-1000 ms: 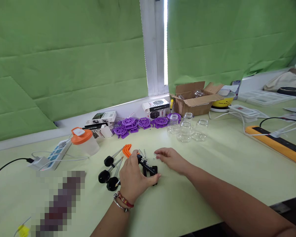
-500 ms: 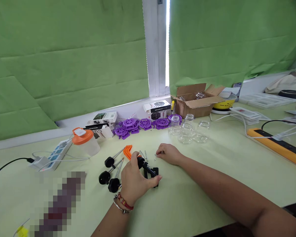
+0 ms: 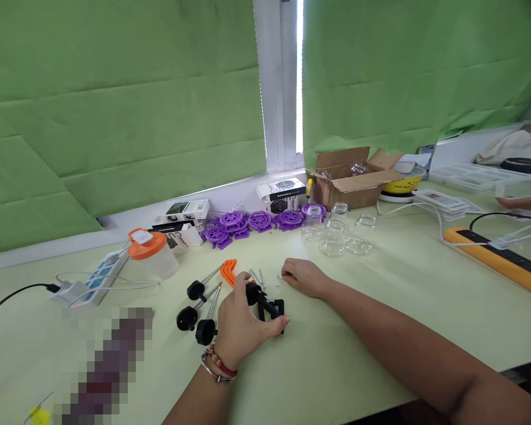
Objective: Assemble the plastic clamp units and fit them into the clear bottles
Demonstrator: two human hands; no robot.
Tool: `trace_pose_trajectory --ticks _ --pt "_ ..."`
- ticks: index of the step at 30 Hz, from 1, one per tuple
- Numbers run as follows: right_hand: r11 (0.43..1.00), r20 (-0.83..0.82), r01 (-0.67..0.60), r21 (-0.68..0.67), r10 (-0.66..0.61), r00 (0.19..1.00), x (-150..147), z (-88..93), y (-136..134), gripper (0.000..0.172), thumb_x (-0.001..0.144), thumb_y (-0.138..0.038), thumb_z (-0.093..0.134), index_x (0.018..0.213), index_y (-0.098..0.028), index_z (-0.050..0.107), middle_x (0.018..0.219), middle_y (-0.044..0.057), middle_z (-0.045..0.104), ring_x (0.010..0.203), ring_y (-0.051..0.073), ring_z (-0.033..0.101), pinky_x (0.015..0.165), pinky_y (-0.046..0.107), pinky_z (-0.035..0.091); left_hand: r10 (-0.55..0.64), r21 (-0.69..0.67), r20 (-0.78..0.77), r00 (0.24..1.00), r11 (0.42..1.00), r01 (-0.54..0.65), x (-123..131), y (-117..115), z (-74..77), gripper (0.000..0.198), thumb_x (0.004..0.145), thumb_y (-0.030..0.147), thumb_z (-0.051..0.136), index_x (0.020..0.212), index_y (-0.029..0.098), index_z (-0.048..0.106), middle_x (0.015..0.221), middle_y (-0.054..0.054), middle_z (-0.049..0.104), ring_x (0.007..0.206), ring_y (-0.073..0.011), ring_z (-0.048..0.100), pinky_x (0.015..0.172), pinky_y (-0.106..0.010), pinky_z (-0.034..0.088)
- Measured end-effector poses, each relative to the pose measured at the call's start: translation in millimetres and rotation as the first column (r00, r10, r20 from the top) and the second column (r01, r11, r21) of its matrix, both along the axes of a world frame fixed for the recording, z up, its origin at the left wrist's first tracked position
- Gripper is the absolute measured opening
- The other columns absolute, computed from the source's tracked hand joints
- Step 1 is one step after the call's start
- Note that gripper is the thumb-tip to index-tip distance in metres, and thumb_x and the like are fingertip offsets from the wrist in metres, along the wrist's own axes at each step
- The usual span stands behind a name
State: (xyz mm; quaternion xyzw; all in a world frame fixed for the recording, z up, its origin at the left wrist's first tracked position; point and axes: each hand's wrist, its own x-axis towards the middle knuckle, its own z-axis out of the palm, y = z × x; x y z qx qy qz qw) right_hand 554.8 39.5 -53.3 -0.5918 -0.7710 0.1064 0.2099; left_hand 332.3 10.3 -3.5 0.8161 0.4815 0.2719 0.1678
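Note:
My left hand [image 3: 241, 323] is wrapped round a black plastic part [image 3: 269, 307] with a round knob-like end and a long stem. Its thumb presses the near end, and the hand hides some of the part. Under it on the table lie black frame-shaped pieces [image 3: 280, 305]. My right hand [image 3: 304, 276] rests on the table with its fingertips pinched together; anything between them is too small to make out. Tiny metal pieces [image 3: 278, 277] lie beside those fingertips. Between the hands are thin metal screws [image 3: 262, 278] and orange bent pieces [image 3: 228, 271].
Black knobs with metal rods [image 3: 187, 319] lie left of my left hand. Purple wheel-shaped parts [image 3: 260, 221], clear glass-like cups [image 3: 335, 236] and an open carton [image 3: 354, 189] stand behind. An orange-lidded bottle [image 3: 159, 257] and power strip [image 3: 104, 274] are left. Another person's hand [image 3: 524, 203] is at right.
My right fingertips have shifted slightly right, leaving the tiny metal pieces more exposed. The left hand keeps its hold. The other person's hand has come further into view.

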Motion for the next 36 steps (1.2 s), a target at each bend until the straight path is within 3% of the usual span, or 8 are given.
trace_pose_trajectory --ticks 4,7,11,19,36 --pt "0.976 -0.082 -0.107 0.187 0.124 0.989 -6.6 15.8 -19.4 0.012 0.088 -0.018 0.048 0.087 -0.017 0.06 0.09 0.005 0.061 0.082 0.015 0.056 0.072 0.026 0.042 -0.012 -0.014 0.027 1.0 1.0 0.012 -1.7 2.5 -1.4 0.089 0.052 0.061 0.071 0.122 0.02 0.032 0.1 -0.009 0.064 0.088 -0.0277 0.064 0.073 -0.041 0.049" --pt "0.893 -0.009 -0.245 0.378 0.268 0.963 -20.0 27.6 -38.6 0.014 0.091 -0.023 0.045 0.089 -0.017 0.058 0.091 0.006 0.06 0.083 0.015 0.055 0.073 0.027 0.043 -0.05 -0.04 0.053 0.997 0.998 0.052 -2.8 3.5 -0.9 0.087 0.053 0.057 0.071 0.122 0.021 0.032 0.096 -0.007 0.064 0.082 -0.0257 0.064 0.069 -0.039 0.049" --pt "0.777 0.182 -0.351 0.523 0.301 0.936 -34.4 29.8 -50.9 0.018 0.094 -0.023 0.04 0.091 -0.016 0.057 0.088 0.007 0.06 0.079 0.015 0.054 0.066 0.027 0.04 -0.091 -0.059 0.084 0.992 0.994 0.096 -3.8 3.3 -0.3 0.083 0.054 0.054 0.071 0.121 0.022 0.033 0.089 -0.003 0.062 0.072 -0.0218 0.063 0.063 -0.035 0.047" --pt "0.73 0.303 -0.426 0.535 0.305 0.903 -35.2 24.5 -49.5 0.016 0.093 -0.017 0.04 0.093 -0.015 0.056 0.088 0.006 0.058 0.073 0.014 0.049 0.065 0.027 0.038 -0.121 -0.082 0.063 0.991 0.989 0.126 -5.1 5.1 -4.3 0.084 0.053 0.061 0.07 0.117 0.02 0.034 0.069 0.004 0.054 0.057 -0.016 0.052 0.053 -0.028 0.04" --pt "0.724 0.325 -0.465 0.509 0.339 0.883 -32.8 26.3 -51.2 0.018 0.092 -0.016 0.039 0.099 -0.014 0.056 0.093 0.008 0.058 0.077 0.015 0.048 0.069 0.028 0.04 -0.173 -0.137 0.147 0.974 0.971 0.194 -5.1 3.2 -1.2 0.08 0.056 0.057 0.072 0.116 0.021 0.033 0.075 0.003 0.053 0.065 -0.0168 0.053 0.058 -0.029 0.04"
